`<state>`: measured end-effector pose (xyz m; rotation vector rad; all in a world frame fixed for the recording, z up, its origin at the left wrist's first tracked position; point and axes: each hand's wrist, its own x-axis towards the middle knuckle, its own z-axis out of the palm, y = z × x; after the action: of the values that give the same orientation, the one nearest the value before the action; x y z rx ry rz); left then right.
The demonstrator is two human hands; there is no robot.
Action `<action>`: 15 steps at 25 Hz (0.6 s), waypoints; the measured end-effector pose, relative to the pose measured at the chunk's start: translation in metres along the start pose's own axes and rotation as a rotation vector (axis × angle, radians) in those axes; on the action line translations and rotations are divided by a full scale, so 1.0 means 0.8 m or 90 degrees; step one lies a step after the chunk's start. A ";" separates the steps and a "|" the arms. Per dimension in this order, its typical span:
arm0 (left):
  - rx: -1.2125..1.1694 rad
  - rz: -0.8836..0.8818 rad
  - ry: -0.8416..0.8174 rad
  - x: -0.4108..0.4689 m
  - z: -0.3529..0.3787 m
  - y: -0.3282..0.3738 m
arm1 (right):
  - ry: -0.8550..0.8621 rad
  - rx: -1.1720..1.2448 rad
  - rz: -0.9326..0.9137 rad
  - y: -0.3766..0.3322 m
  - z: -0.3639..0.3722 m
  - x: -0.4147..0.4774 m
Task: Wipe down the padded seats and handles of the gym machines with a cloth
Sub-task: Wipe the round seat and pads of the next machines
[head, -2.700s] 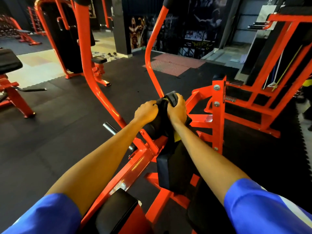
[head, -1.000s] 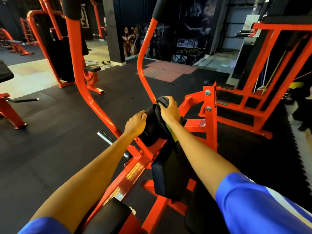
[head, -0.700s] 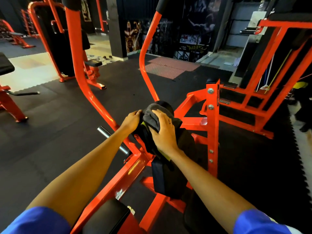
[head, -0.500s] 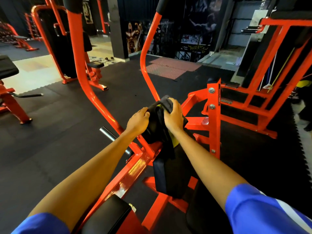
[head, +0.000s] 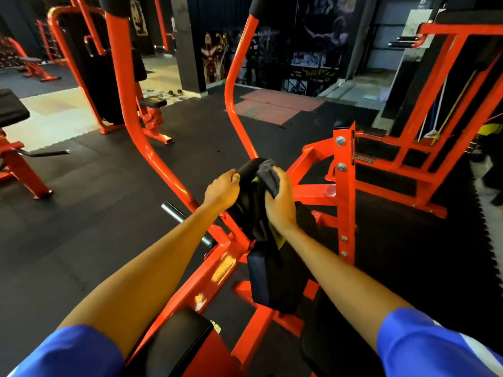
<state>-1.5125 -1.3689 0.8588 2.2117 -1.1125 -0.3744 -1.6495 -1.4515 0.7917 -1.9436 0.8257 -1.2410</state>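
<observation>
A black padded chest pad [head: 272, 278] stands upright on the red machine frame [head: 217, 268] in front of me. My right hand [head: 280, 200] is closed on a dark grey cloth [head: 268, 172] with a yellow-green edge, pressed against the pad's rounded top. My left hand [head: 221, 190] grips the left side of that top, fingers curled over it. A black padded seat [head: 179, 341] lies low between my arms. Two red lever arms [head: 128, 104] rise on either side, with black grips at their tops.
Other red machines stand at the far left [head: 19, 159] and right [head: 435, 118]. A chrome weight peg [head: 185, 221] sticks out left of the frame. Black rubber matting covers the floor, and a red upright post [head: 344, 186] with bolts stands right of the pad.
My right hand with the cloth slid down the front of the pad top, then back up onto its crest. My left hand kept its hold on the pad's left side.
</observation>
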 end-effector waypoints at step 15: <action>-0.045 0.050 0.001 -0.004 -0.004 -0.002 | 0.054 0.016 0.096 0.006 -0.004 0.031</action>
<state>-1.5117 -1.3648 0.8601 2.1000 -1.1636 -0.3736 -1.6445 -1.4744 0.8013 -1.7838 0.9761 -1.2451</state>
